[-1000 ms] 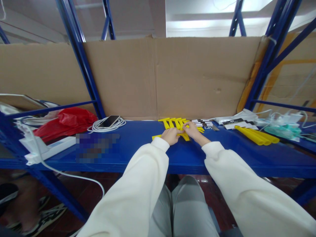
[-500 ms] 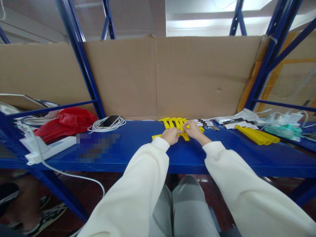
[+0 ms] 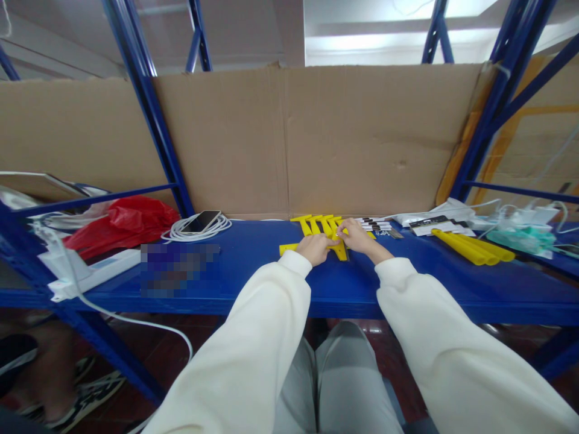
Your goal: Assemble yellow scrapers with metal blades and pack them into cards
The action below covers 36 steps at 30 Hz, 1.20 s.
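My left hand point(image 3: 313, 249) is closed around the crossbar of a yellow T-shaped plastic piece point(image 3: 341, 251), which lies on the blue shelf top. Its left end pokes out past my knuckles, and its stem points towards me. My right hand point(image 3: 355, 235) pinches at the middle of the same piece, close to my left fingertips. Whatever small thing may be between the right fingers is too small to make out. Just behind both hands lie several similar yellow T-shaped pieces point(image 3: 315, 225) in a row, partly covered by the hands.
Black-and-white strips point(image 3: 368, 225) lie right of the hands, with yellow tubes point(image 3: 470, 248) farther right. A phone point(image 3: 202, 221) rests on a coiled white cable point(image 3: 221, 229) at left, near a red plastic bag point(image 3: 131, 223) and a white power strip point(image 3: 108, 269). Cardboard point(image 3: 289, 144) walls the back.
My right hand has shifted very slightly at the yellow piece, its fingers still pinched. The left hand keeps its hold, and the things around them stay put.
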Each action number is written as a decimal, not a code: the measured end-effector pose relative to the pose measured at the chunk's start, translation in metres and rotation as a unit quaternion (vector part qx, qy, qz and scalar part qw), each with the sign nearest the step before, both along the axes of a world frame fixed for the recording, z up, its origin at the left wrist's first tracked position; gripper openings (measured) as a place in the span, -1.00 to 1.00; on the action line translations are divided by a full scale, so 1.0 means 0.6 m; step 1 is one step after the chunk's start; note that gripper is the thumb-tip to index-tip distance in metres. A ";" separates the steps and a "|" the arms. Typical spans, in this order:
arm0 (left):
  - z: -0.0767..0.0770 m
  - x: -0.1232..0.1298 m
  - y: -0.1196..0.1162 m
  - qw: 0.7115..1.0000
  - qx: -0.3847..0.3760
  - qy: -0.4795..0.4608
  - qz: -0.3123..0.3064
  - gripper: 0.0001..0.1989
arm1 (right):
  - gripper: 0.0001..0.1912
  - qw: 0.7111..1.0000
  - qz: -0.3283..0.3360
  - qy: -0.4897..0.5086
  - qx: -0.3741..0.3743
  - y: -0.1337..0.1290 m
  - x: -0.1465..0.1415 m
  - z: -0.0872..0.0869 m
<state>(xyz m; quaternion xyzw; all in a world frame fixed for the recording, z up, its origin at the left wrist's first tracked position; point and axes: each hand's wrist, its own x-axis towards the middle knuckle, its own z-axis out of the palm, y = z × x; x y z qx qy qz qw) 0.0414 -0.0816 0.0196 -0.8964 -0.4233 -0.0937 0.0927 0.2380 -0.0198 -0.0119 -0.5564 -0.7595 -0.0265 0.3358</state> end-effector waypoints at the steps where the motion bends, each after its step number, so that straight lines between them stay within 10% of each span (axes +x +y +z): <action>1: 0.000 0.000 0.000 1.000 0.001 -0.003 -0.001 -0.53 | -0.90 1.000 0.004 -0.001 0.003 0.000 0.001 0.000; 36: 0.000 0.002 0.000 1.000 0.006 0.004 0.009 -0.49 | -0.82 0.989 -0.046 0.137 -0.041 -0.019 -0.029 0.013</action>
